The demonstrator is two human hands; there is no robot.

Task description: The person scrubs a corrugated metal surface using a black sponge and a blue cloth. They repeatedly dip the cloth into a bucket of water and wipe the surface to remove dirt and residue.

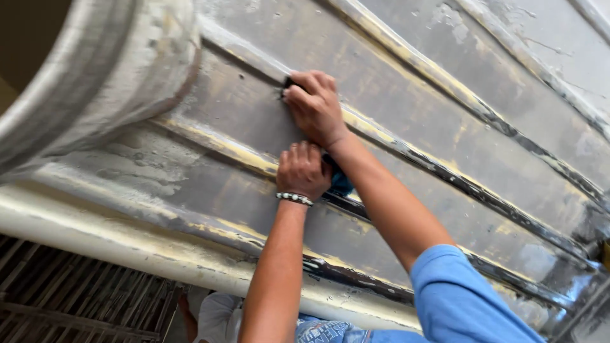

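From my head camera, my right hand (316, 108) presses flat-knuckled against a big ribbed metal panel (445, 127), dull silver with yellowed streaks and dark grime along its ridges. My fingers (305, 95) are curled over a small dark thing (287, 82) at the fingertips, pinched against a raised rib (406, 136); too little of it shows to tell what it is. My left hand (303, 170), just near of the right one and touching its wrist, is clenched on a teal cloth (341, 182) that peeks out to the right of the fist. A beaded bracelet (294, 199) circles my left wrist, and a blue sleeve (457, 298) covers my right upper arm. To the near left a pale pipe (95, 232) runs along the panel's edge, with a dark metal grating (70, 298) beyond it.
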